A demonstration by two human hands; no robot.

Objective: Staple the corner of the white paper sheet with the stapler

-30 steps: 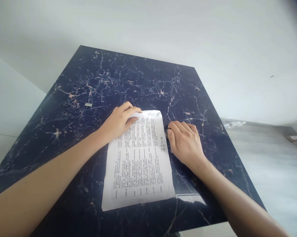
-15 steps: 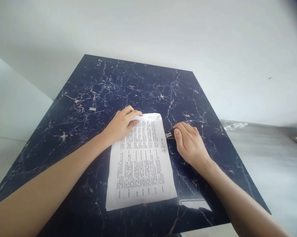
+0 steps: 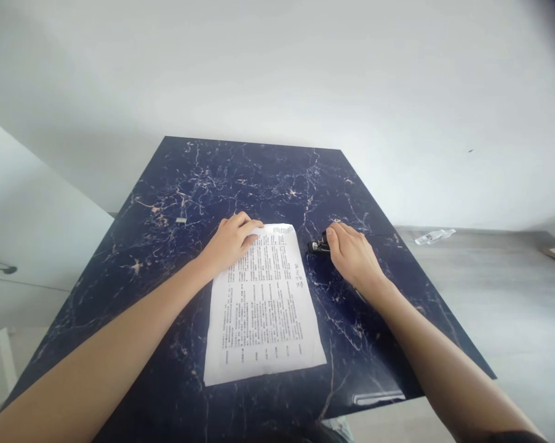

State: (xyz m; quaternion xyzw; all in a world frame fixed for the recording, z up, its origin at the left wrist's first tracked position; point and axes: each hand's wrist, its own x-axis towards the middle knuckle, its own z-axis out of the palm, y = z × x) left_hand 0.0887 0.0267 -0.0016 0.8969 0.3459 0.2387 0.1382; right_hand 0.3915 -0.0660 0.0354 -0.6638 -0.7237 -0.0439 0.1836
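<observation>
On likely limp paper, left-hand fingers are suitably pinching the far-left corner; rightward, right-hand fingers are gripping a stapler.

A matt, faintly creased paper surface is shown by the printed sheet, a polished, marble-veined gloss by the tabletop, dark casing with metallic glints by the stapler, and a smooth, matt finish by the pale wall.
</observation>
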